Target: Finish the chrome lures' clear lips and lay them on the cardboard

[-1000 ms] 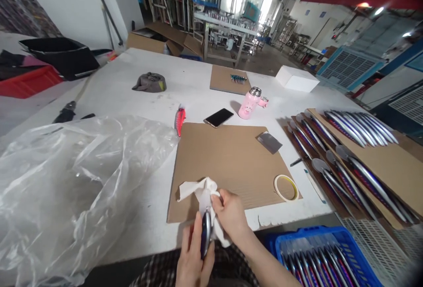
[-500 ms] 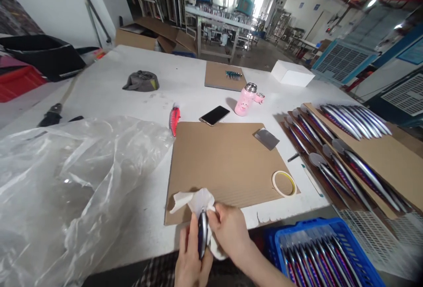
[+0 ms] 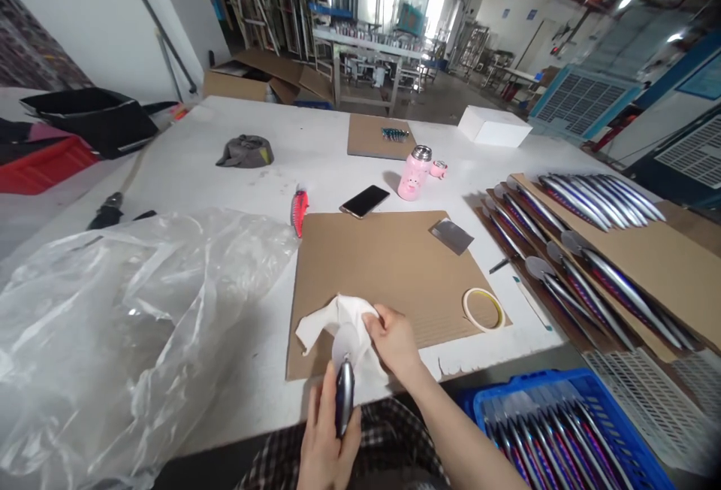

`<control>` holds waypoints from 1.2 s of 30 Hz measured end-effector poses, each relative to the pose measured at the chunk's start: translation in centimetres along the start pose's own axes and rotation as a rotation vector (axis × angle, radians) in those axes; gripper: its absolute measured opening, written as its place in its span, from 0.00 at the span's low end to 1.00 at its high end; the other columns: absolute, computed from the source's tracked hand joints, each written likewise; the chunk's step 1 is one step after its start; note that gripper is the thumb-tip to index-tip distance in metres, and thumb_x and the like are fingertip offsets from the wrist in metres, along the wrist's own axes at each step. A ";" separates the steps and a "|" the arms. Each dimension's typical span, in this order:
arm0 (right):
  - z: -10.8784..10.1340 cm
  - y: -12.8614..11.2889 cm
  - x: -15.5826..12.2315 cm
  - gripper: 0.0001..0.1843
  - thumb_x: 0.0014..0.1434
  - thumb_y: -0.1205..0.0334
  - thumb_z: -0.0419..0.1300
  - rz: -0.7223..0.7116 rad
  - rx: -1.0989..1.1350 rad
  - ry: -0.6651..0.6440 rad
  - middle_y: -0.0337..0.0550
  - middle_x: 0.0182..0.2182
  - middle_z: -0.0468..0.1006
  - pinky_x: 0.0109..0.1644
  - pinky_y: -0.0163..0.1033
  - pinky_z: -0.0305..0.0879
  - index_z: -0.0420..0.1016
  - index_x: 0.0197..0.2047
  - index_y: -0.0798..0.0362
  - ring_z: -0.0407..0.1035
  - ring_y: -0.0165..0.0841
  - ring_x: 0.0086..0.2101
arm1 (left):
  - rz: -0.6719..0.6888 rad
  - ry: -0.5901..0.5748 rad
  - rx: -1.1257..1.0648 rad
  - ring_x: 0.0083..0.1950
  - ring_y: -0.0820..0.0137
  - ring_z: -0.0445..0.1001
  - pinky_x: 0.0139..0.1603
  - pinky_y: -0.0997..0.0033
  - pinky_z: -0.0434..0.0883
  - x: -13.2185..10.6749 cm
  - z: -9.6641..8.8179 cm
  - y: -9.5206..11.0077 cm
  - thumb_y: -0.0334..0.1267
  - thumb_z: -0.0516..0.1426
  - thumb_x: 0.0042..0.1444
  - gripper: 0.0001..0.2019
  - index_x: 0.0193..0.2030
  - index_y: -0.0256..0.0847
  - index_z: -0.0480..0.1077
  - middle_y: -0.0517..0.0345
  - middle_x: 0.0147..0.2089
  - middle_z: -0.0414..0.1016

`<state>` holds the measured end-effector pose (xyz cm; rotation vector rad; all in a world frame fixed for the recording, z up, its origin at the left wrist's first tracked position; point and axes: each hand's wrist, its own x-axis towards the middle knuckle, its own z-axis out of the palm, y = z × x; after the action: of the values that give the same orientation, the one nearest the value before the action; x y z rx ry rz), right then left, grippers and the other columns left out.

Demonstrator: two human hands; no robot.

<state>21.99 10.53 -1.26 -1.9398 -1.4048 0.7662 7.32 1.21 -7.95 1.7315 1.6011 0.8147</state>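
Near the table's front edge, my left hand [image 3: 328, 434] is closed around a fishing lure [image 3: 345, 397], a dark and silvery minnow shape with its clear round lip [image 3: 345, 343] pointing away from me. Just to the right and a bit farther off, my right hand [image 3: 396, 341] pinches a white cloth [image 3: 324, 319]. The cloth spreads behind and beside the lure's lip, over the near edge of a brown cardboard sheet [image 3: 383, 264]. Part of the lure is hidden by my left fingers.
On the cardboard lie a tape roll [image 3: 466, 311] and a grey plate [image 3: 452, 236]. A phone [image 3: 364, 201], pink bottle [image 3: 413, 174] and red lure [image 3: 299, 212] stand beyond. Plastic sheeting [image 3: 169, 310] covers the left. Several lures fill a blue basket [image 3: 478, 400] and boards at right.
My right hand has moved forward and away from the lure, drawing the cloth off its lip, which now shows in full. My left hand keeps the lure in nearly the same place.
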 end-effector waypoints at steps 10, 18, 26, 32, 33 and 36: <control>-1.2 1.4 -5.6 0.17 0.61 0.51 0.53 0.035 0.652 -0.337 0.39 0.30 0.75 0.31 0.32 0.63 0.72 0.47 0.53 0.68 0.31 0.29 | 0.030 -0.017 -0.084 0.68 0.53 0.53 0.65 0.43 0.55 0.2 -0.4 -0.4 0.39 0.46 0.63 0.27 0.68 0.42 0.45 0.43 0.67 0.54; -0.2 -0.6 -4.9 0.14 0.54 0.67 0.56 0.024 0.492 -0.262 0.40 0.33 0.79 0.39 0.35 0.67 0.75 0.44 0.53 0.72 0.34 0.35 | 0.058 -0.007 -0.054 0.69 0.53 0.50 0.67 0.44 0.53 0.1 -0.3 -1.1 0.37 0.46 0.63 0.28 0.69 0.41 0.45 0.43 0.67 0.55; 0.7 -1.3 -4.3 0.12 0.55 0.67 0.54 0.012 0.260 -0.124 0.42 0.32 0.81 0.37 0.34 0.65 0.77 0.41 0.51 0.73 0.34 0.33 | 0.042 0.019 -0.021 0.66 0.55 0.57 0.61 0.52 0.65 0.4 -0.1 0.1 0.38 0.46 0.63 0.26 0.68 0.40 0.48 0.44 0.63 0.60; 0.4 0.1 -2.5 0.08 0.57 0.65 0.54 -0.004 0.144 0.061 0.42 0.28 0.79 0.34 0.33 0.61 0.74 0.37 0.52 0.70 0.34 0.29 | 0.083 -0.040 -0.005 0.60 0.55 0.65 0.58 0.48 0.66 0.0 -0.1 0.3 0.39 0.46 0.62 0.25 0.66 0.42 0.51 0.44 0.58 0.62; 0.3 0.5 -2.0 0.08 0.57 0.64 0.54 -0.001 0.134 0.092 0.42 0.27 0.79 0.33 0.33 0.61 0.74 0.37 0.53 0.70 0.34 0.29 | 0.106 -0.061 -0.005 0.61 0.55 0.65 0.59 0.48 0.66 -0.5 -0.2 0.3 0.38 0.46 0.62 0.24 0.66 0.43 0.52 0.44 0.58 0.63; 0.1 1.4 -1.2 0.08 0.58 0.63 0.54 -0.027 0.128 0.126 0.41 0.27 0.78 0.31 0.32 0.60 0.74 0.36 0.52 0.70 0.33 0.28 | 0.127 -0.045 0.000 0.64 0.55 0.60 0.63 0.47 0.61 -1.7 -0.8 0.3 0.37 0.47 0.61 0.24 0.65 0.47 0.54 0.47 0.60 0.64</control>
<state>22.41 9.09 -2.29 -1.8343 -1.2724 0.6917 6.78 -0.51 -7.30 1.8538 1.4739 0.8296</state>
